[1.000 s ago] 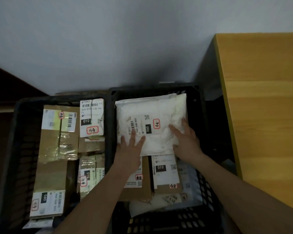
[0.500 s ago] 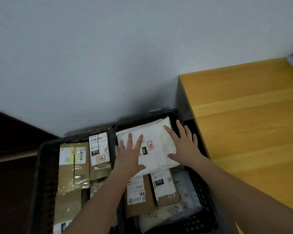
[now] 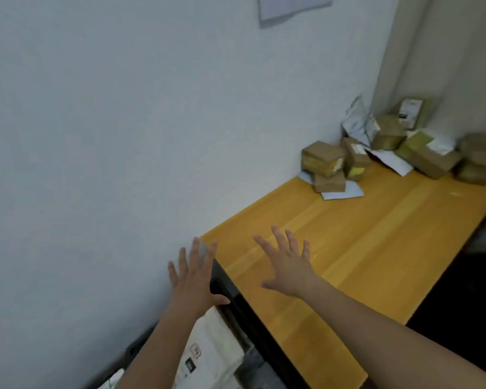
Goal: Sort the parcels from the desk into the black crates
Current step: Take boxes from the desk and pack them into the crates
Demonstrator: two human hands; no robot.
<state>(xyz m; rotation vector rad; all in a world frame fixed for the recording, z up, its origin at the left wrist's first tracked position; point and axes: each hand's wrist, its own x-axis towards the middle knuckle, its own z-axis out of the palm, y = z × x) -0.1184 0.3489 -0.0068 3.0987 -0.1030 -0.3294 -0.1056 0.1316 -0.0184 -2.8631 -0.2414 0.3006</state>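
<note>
Two hands are seen, the left hand (image 3: 192,279) and right hand (image 3: 288,263), both spread and holding nothing. One white parcel (image 3: 213,349) lies below the left wrist in a black crate (image 3: 136,348). Roughly eight brown parcels (image 3: 321,157) are piled far beyond the right hand on the desk (image 3: 362,248).

Parcels (image 3: 390,147) at desk's (image 3: 348,248) far end.

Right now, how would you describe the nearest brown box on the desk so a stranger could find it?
Follow the wooden desk to the parcel pile in its far corner. The nearest box lies flat at the pile's left front, under a bigger box, resting on a pale envelope.
</note>
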